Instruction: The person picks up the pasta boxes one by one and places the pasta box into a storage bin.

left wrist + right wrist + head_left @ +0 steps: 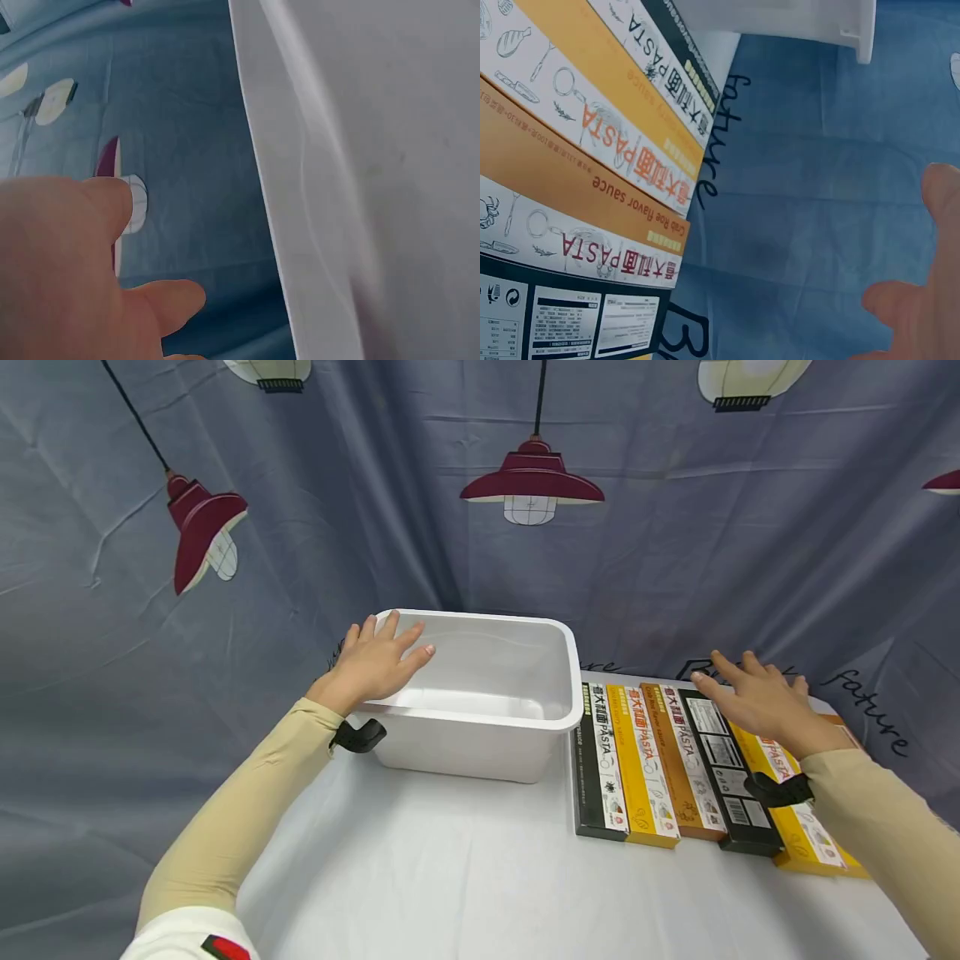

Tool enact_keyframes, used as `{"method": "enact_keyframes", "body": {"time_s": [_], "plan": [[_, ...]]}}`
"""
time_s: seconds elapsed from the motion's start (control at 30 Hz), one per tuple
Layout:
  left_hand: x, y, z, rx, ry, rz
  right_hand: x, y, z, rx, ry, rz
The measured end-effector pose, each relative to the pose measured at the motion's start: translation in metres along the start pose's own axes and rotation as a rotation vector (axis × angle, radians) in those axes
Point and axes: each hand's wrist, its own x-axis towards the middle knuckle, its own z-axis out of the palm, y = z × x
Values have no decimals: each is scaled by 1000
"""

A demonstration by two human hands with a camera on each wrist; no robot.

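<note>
A white plastic bin stands at the back middle of the table, its inside facing up. Over its left rim my left hand hovers with fingers spread, holding nothing; the left wrist view shows its fingers beside the bin's pale wall. To the right, several long pasta boxes lie side by side: a black one, a yellow one, an orange one, another black one. My right hand is spread above the right-hand boxes, partly hiding a yellow box. It grips nothing.
The white-covered table extends in front of the bin and boxes. Behind it hangs a grey-blue curtain printed with dark red lamps and black lettering. Black straps circle both wrists.
</note>
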Motion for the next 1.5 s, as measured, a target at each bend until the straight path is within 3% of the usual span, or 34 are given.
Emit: {"method": "enact_keyframes", "body": {"time_s": [0.27,0.47,0.73,1.17,1.5], "plan": [[-29,11,9,55,81,55,-1,2,6,0,0,10],[-50,19,17,39,152,73,-1,4,8,3,3,17],[-67,21,29,6,220,85,0,7,10,9,11,14],[-72,20,63,-25,374,134,-3,13,15,12,-29,-12],[-76,18,92,-85,535,158,-5,17,21,32,-38,14]]}}
